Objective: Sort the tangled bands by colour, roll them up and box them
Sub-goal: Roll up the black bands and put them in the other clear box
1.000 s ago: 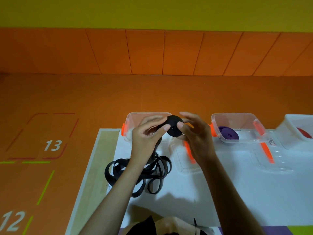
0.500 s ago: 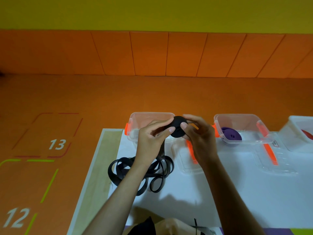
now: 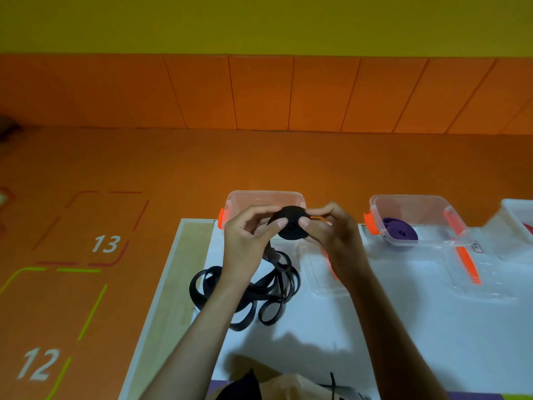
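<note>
I've got open table (image 3: pixel 432 327) near-right; loose black band (image 3: pixel 259 295) lies close to its left edge. Left hand (image 3: pixel 248 238) and right hand (image 3: pixel 337 235) both pinch the black roll (image 3: pixel 291 228), held up in front of the clear box (image 3: pixel 259 195).

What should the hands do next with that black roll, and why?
Probably wind one more turn onto the black roll pinched by the left hand and right hand. Much loose black band trails from it onto the table, so boxing it in the clear box behind looks too early.
</note>
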### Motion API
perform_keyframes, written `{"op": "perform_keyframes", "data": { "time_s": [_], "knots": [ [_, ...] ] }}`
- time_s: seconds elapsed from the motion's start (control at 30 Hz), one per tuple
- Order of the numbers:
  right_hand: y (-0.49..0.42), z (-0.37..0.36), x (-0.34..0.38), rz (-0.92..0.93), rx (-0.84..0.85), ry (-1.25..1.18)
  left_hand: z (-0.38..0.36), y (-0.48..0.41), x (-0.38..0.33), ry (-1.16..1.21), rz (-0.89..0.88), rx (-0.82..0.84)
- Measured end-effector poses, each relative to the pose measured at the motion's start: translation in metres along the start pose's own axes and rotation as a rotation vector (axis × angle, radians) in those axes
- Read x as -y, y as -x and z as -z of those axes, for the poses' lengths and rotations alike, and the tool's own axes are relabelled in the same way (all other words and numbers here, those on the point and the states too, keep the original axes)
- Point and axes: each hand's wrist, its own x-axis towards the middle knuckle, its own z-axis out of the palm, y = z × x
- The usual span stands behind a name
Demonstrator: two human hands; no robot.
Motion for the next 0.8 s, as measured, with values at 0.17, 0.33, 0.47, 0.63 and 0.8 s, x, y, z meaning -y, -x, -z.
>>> {"op": "perform_keyframes", "data": {
  "time_s": [0.17,0.33,0.47,0.63,0.8],
  "knots": [
    [-0.002,-0.004,0.007,0.042,-0.11,0.096,-0.007,0.003,-0.005,0.002,-0.04,-0.038],
    [-0.001,-0.005,0.013,0.053,-0.047,0.037,0.0,-0.009,-0.018,-0.014,-0.018,0.056],
    [-0.004,-0.005,0.026,0.097,-0.061,0.108,-0.003,-0.014,-0.029,-0.038,-0.075,0.013],
    [-0.013,-0.006,0.049,0.16,-0.156,0.072,-0.006,-0.018,-0.035,0.005,-0.096,0.077],
    [-0.013,-0.008,0.057,0.135,-0.047,-0.022,-0.003,-0.026,-0.049,0.03,-0.065,0.119]
  ]
}}
